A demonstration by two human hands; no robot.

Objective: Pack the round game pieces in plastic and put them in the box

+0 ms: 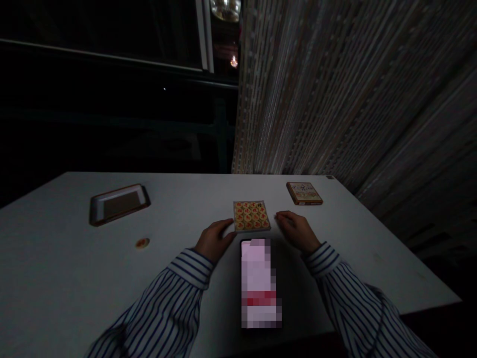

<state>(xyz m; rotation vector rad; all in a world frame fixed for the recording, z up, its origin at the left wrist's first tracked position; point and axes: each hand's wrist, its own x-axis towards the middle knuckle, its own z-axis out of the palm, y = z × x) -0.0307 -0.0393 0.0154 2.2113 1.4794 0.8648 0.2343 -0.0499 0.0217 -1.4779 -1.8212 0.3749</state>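
Observation:
A shallow clear box [252, 216] lies on the white table, filled with rows of round Chinese chess pieces with mostly red characters. The piece in its far right corner looks darker. My left hand [215, 239] has thumb and forefinger against the box's left edge and near left corner, gripping it lightly. Just off the box's right side is my right hand [298, 231], its fingers curled and fingertips together. Whether anything small sits between them is too dark to tell. One loose chess piece [142, 243] lies flat to the left of my left hand.
A phone [259, 283] with a lit, blurred screen lies between my forearms, just in front of the box. An open tray-like box part [119, 204] rests at the far left. At the far right lies a printed flat box [304, 193]. A strand curtain [298, 99] hangs behind the table [179, 191].

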